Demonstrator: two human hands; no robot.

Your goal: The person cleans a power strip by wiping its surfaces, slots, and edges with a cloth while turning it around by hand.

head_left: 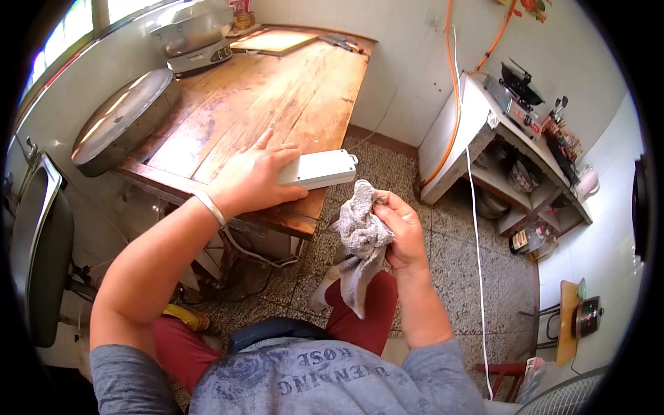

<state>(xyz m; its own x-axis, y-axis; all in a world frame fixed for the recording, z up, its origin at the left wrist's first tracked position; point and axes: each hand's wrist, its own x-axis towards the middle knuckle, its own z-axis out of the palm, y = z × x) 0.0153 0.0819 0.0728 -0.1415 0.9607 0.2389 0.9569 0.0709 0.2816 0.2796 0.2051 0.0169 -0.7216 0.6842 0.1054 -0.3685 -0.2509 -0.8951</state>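
Note:
My left hand (259, 176) grips one end of a long white plastic box (325, 166) at the right edge of the wooden table (277, 97). Its thumb lies along the near side, with the fingers at the far side and one stretched over the tabletop. A small loop sticks out from the box's free end, which reaches past the table edge; the box's underside is hidden. In my right hand (402, 232) is a crumpled grey cloth (363, 238), pinched between thumb and fingers. It hangs down just right of the box, above the floor.
A large round metal lid (124, 124) and a steel pot (190, 31) stand on the table's left side. At the back lie a wooden board (273, 43) and dark tools (342, 45). A white cable (474, 228) hangs at right, before a shelf unit (498, 180).

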